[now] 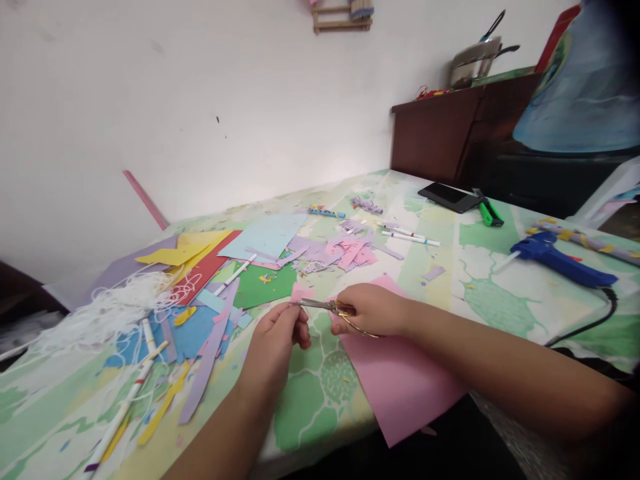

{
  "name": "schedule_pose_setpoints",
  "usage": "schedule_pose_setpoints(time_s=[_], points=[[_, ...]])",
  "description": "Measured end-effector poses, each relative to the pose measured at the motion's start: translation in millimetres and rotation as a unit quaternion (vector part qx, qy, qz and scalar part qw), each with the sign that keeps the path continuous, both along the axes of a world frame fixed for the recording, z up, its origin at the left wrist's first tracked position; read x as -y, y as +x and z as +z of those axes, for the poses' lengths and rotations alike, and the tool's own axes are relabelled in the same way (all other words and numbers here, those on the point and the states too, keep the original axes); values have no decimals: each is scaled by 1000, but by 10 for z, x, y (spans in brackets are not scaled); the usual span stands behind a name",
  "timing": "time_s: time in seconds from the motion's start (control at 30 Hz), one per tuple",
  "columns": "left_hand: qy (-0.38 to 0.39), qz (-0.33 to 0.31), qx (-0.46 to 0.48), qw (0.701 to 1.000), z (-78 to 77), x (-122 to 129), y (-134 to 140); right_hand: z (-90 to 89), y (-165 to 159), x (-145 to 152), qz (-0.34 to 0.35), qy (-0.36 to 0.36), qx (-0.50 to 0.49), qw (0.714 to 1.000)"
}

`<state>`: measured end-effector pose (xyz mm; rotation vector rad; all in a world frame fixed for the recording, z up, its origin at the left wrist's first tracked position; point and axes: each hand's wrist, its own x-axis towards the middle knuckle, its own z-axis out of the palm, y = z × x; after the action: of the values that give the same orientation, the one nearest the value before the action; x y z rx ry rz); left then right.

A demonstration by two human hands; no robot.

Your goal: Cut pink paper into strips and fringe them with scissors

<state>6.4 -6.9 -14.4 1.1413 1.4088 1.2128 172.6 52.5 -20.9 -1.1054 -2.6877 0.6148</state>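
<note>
My right hand (367,307) grips a pair of scissors (345,313) with gold-coloured handles, the blades pointing left. Those blades meet a small pink paper piece (303,292) that my left hand (280,330) pinches between thumb and fingers. Whether the blades are parted is too small to tell. Beneath my right hand and forearm lies a larger pink sheet (395,380), partly hidden, with one corner over the table's front edge. Just behind the hands are a green sheet (263,283) and a heap of pink and purple paper scraps (350,252).
On the left lie tangled white string (115,313), coloured paper and several markers. A blue glue gun (565,260) with a black cord rests at right. Farther back are a dark phone-like device (450,197) and a green cutter (490,212). A large water bottle (585,100) stands beyond.
</note>
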Motion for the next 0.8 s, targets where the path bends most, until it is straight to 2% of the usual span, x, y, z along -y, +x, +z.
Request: schedule_pose_setpoints(time_s=[0.17,0.37,0.8], points=[[2,12,17,1000,5,-7,22,18,-4,13,3,-7,5,1000],[-17,-3,15,1000,30,2,17,-1,-5,1,9,-18,-1,1000],[-40,-36,-57,997,69,13,56,39,-20,21,11,-22,-1,1000]])
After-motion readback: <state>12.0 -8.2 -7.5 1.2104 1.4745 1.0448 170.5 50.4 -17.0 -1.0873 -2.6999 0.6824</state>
